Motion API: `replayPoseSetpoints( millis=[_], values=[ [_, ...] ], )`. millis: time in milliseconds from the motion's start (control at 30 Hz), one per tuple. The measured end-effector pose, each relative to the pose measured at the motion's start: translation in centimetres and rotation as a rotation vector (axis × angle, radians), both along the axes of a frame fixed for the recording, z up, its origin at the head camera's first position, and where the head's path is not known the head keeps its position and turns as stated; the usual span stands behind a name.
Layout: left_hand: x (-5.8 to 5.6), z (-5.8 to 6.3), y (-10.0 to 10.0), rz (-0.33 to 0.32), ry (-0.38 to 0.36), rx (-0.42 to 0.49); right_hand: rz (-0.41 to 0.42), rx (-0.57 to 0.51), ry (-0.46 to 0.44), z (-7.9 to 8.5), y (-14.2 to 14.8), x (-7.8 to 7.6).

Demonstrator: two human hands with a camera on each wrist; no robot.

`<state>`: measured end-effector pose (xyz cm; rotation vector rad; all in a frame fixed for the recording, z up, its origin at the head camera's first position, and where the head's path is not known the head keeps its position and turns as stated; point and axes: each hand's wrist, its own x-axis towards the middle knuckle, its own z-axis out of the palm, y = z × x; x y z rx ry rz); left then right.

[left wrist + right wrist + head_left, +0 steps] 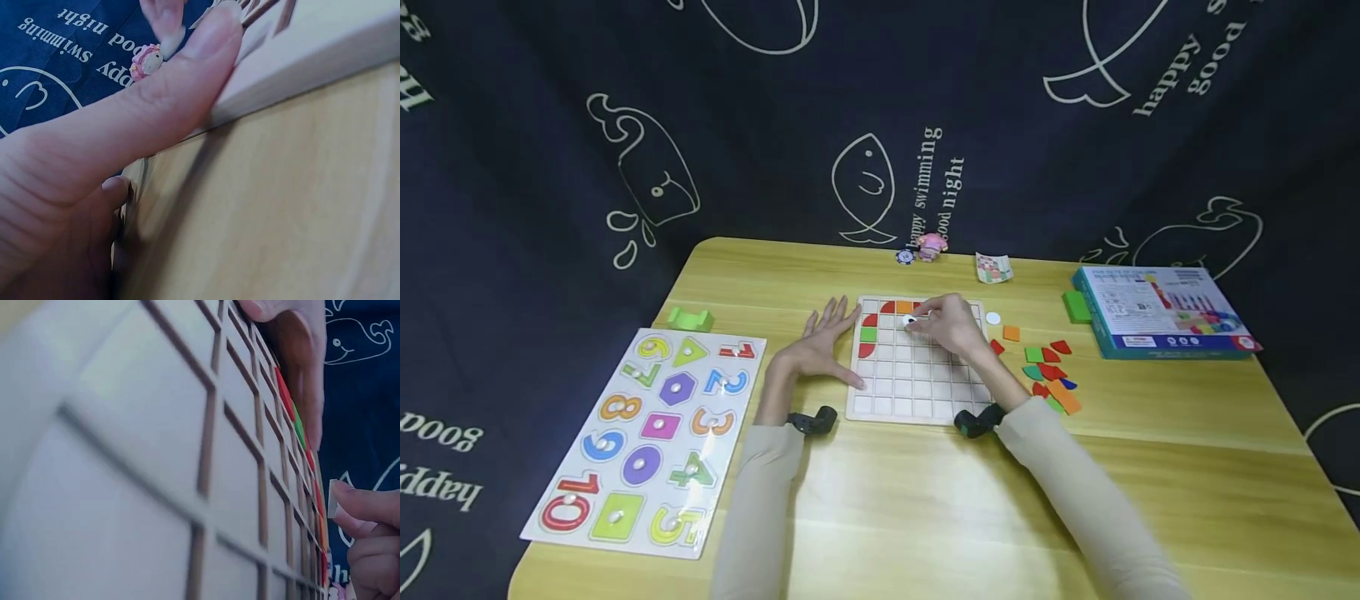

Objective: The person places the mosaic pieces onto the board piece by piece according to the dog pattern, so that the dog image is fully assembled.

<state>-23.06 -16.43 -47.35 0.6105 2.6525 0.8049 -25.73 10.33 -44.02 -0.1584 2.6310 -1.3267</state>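
Note:
A white grid board (pixel 902 387) lies on the table with red, green and orange pieces set along its upper-left squares. Between thumb and fingers my right hand (pixel 951 323) pinches a small white piece (pixel 909 320) with a dark spot, held over the board's upper part. In the right wrist view this white piece (pixel 332 499) shows edge-on, raised off the grid. My left hand (pixel 820 346) spreads its fingers along the board's left side. Its thumb (pixel 187 72) rests at the board's edge in the left wrist view.
Loose coloured pieces (pixel 1051 372) and a white disc (pixel 992 318) lie right of the board. A number puzzle (pixel 688 450) is at the left, a green block (pixel 690 320) behind it. A boxed set (pixel 1165 308) and a pink figurine (pixel 932 246) stand farther back.

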Motion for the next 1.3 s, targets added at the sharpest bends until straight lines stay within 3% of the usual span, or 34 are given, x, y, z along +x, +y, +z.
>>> replayPoseSetpoints(
  millis=[133, 267, 533, 700, 933, 1100, 1300],
  values=[
    [0.0, 0.0, 0.1, -0.001, -0.002, 0.003, -0.04, -0.003, 0.009, -0.8, -3.0, -0.5],
    [0.0, 0.0, 0.0, 0.004, -0.009, 0.008, -0.047, -0.012, 0.039, -1.4, -4.2, -0.8],
    [-0.1, 0.0, 0.0, 0.007, -0.014, 0.014, -0.059, -0.064, 0.038, -2.0, -4.0, -1.3],
    [-0.1, 0.1, -0.1, 0.009, -0.022, 0.015, -0.076, -0.037, 0.054, -2.0, -4.1, -1.5],
    [0.0, 0.1, 0.0, 0.008, -0.016, 0.01, -0.034, -0.104, 0.006, -1.9, -3.5, -1.4],
    [0.1, 0.1, 0.3, 0.017, -0.022, 0.01, -0.004, -0.058, -0.02, -0.8, -0.1, -1.5],
    [0.0, 0.0, 0.2, 0.021, -0.014, 0.013, -0.069, 0.001, 0.009, 0.4, 8.0, -0.4]
  ],
)
